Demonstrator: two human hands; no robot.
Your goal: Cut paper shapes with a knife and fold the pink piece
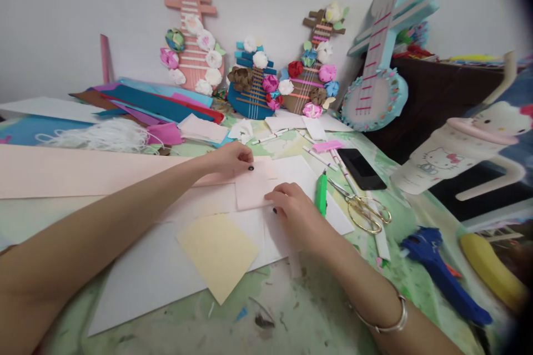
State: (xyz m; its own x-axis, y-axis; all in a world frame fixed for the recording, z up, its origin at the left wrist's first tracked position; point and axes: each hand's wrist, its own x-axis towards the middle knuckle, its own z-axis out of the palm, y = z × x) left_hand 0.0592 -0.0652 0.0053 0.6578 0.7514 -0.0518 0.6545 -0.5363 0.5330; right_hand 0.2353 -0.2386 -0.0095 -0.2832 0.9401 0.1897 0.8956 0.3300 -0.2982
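A small pale pink paper piece (251, 189) lies over larger sheets in the middle of the table. My left hand (231, 160) pinches its upper edge, fingers curled. At its lower right corner, the fingers of my right hand (293, 213) are closed on the paper. Beneath and to the left stretches a long pale pink paper strip (83, 172). A cream paper piece (219, 255) with a pointed lower end rests nearer to me, on a white board (145, 277). Right of my hands are a green utility knife (321, 194) and gold-handled scissors (366, 213).
A black phone (361, 168), a blue glue gun (441, 272) and a white tumbler (447, 155) stand or lie at the right. Behind are coloured paper sheets (158, 102), white string (100, 136) and several flower-decorated instrument models, including a pink one (191, 61), against the wall.
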